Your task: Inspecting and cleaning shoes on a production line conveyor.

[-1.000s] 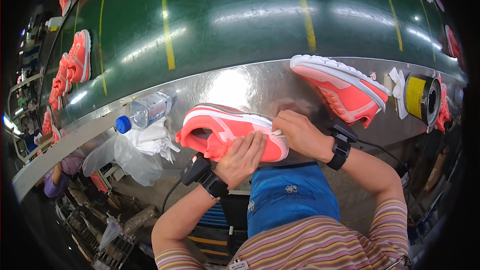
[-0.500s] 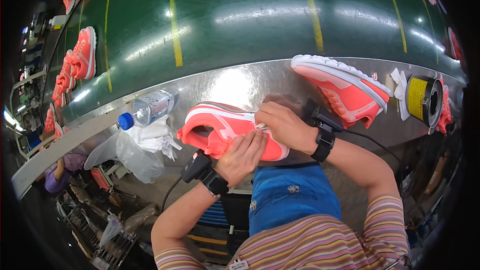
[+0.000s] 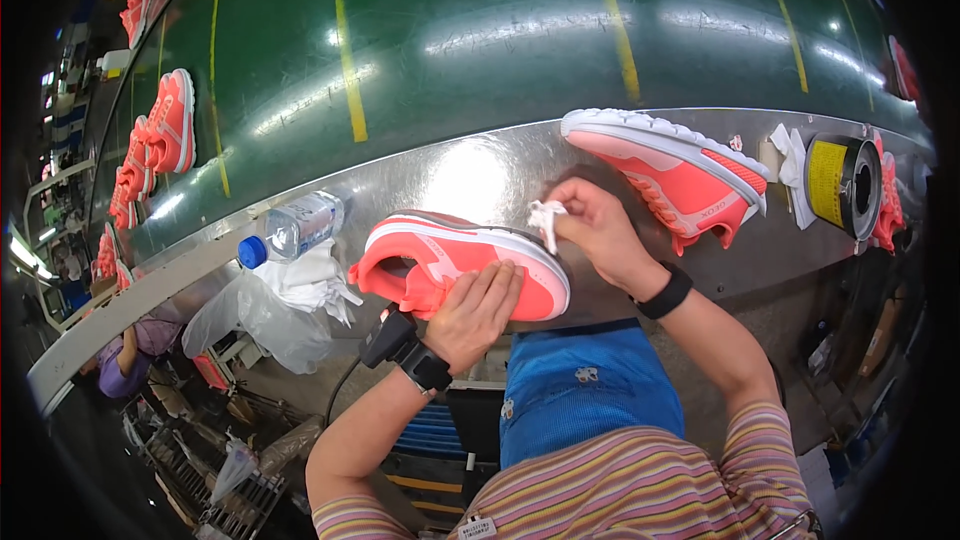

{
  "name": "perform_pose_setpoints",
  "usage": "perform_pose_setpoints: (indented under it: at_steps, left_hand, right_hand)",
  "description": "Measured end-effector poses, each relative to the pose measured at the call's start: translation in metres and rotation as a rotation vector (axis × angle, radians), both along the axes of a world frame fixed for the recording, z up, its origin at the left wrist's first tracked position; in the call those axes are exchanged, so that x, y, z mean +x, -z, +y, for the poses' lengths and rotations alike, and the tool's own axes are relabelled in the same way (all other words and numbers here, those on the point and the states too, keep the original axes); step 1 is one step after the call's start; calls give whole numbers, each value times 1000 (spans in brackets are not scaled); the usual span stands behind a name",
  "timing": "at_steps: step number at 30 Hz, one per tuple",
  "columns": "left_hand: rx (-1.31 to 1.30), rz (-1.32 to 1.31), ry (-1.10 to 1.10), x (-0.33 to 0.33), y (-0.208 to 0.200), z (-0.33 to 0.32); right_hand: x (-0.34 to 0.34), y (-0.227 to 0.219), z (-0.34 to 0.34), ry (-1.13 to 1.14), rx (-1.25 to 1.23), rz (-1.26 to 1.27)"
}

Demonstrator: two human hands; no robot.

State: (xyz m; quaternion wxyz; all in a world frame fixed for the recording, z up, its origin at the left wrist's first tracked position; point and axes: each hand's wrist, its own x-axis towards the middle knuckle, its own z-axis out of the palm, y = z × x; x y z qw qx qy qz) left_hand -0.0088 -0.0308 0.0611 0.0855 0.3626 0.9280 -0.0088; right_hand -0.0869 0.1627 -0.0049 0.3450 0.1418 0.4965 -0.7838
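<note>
A coral-pink sneaker [image 3: 535, 285] with a white sole lies on the metal ledge, its toe to the right and its opening to the left. My left hand [image 3: 475, 312] grips it from the near side, fingers laid together over the upper; the thumb is hidden. My right hand [image 3: 600, 240] is off the shoe, just beyond the toe. Between its thumb and fingers it pinches a small crumpled white cloth [image 3: 546, 222]. Farther right, a second coral sneaker [image 3: 675, 175] rests on its side, white sole facing the belt.
Beyond the ledge [image 3: 400, 202] runs a green conveyor belt [image 3: 480, 70] with yellow lines and more coral sneakers [image 3: 172, 122]. At left lie a blue-capped water bottle [image 3: 298, 225], white cloths [image 3: 310, 280] and a plastic bag [image 3: 275, 330]. A yellow-labelled tin [image 3: 828, 180] stands at right; a person [image 3: 125, 355] sits far left.
My right hand has lifted off the toe and moved slightly right and away from me, carrying the white cloth. The left hand stays on the sneaker.
</note>
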Motion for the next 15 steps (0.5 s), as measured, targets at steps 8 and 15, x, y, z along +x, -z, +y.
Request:
perform_pose_setpoints:
  at_steps: [8,15]
  left_hand:
    - [13,-5,-9,2,3,-1]
    - [26,-2,-1,3,3,-1]
  right_hand:
    - [20,-6,21,-489,508,785]
    - [-3,-7,-11,-474,579,1082]
